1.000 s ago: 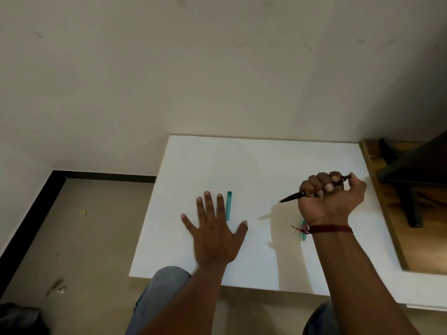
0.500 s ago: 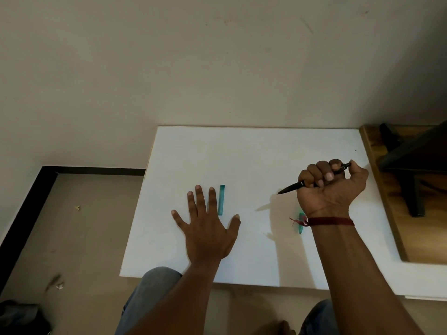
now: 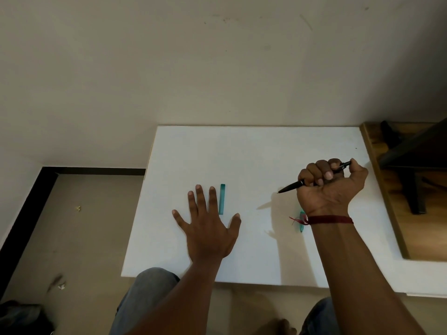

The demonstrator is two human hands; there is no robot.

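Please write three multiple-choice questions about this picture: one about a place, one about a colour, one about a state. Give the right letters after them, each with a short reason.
1. Where does the teal strip lie?
A. on the white table, beside the left hand
B. on the floor
C. on the person's knee

2. What colour is the pen?
A. red
B. white
C. black

3. In what state is the right hand?
A. flat, with fingers spread
B. curled round the pen
C. open and holding nothing

Answers:
1 A: the strip lies on the table next to the index finger.
2 C: the barrel is black from end to end.
3 B: the fingers wrap the pen like a fist.
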